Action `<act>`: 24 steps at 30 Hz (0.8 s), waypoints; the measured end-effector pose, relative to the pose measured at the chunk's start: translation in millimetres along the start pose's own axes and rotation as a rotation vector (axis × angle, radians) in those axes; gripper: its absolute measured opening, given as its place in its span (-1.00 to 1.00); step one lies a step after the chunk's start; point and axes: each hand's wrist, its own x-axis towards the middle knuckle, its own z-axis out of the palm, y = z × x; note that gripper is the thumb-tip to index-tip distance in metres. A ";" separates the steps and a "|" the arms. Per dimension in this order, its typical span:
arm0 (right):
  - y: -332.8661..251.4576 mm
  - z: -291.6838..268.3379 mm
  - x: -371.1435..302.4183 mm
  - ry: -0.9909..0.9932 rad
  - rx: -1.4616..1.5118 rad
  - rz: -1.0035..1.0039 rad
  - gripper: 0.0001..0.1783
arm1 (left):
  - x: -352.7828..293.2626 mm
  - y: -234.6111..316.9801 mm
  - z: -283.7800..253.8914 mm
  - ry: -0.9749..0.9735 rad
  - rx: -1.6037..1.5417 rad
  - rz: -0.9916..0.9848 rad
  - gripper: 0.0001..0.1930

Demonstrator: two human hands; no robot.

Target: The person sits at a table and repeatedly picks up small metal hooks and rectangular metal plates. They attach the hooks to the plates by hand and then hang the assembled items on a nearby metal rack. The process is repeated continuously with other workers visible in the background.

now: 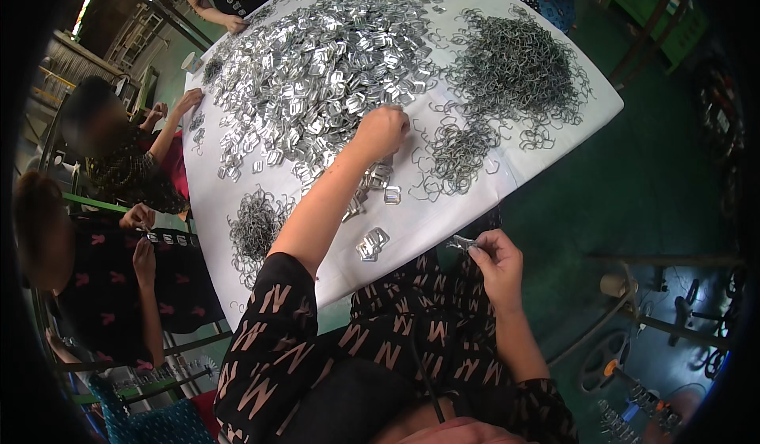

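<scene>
Our right fingers (500, 240) pinched shiny metal (461, 243), count unclear, beyond the desk's (423, 224) near edge | left fingers (398, 116) curled by the buckle heap (317, 72), hold untellable, forearm (321, 206) blocking view | we counted two hook heaps (518, 64) toward right corner, one left-edge cup (191, 62)

a workshop, judging by the table (439, 216) heaped with metal buckles (317, 80) and bent wire pieces (514, 68).

One head-worn fisheye camera looks down at close range over left hand (381, 133), right hand (498, 260) and table (438, 213).
</scene>
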 end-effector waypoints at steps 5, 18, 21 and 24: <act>0.6 3.6 0.4 0.003 0.016 0.001 -0.89 | 8.6 -5.2 34.2 0.093 0.312 0.029 -0.85; 2.5 1.2 0.3 0.001 0.016 0.001 -0.89 | 4.8 -4.2 19.0 0.057 0.251 -0.139 -0.62; 4.5 1.1 0.1 0.001 0.006 -0.004 -0.90 | 1.5 -4.4 23.6 0.040 0.162 -0.174 -0.65; 4.5 1.1 -0.1 -0.003 -0.002 -0.010 -0.90 | -0.9 -6.0 25.4 0.069 -0.094 -0.293 -0.72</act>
